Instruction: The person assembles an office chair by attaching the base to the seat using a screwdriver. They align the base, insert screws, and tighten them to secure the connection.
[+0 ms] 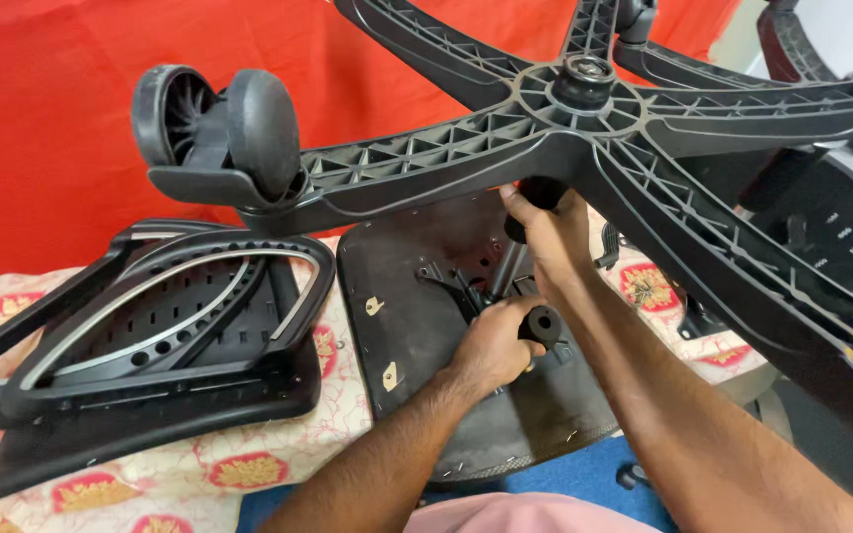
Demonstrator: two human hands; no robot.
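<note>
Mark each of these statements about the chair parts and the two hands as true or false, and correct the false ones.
1. The right hand grips the black column just under the hub of the star-shaped chair base. True.
2. The left hand lies flat on the patterned cloth. False: it is closed round a black knob on the mechanism of the upturned seat.
3. A twin-wheel caster sits on the end of the base arm pointing left. True.
4. The backdrop is blue. False: it is red.
5. The black backrest frame lies on the cloth, left of the seat. True.
</note>
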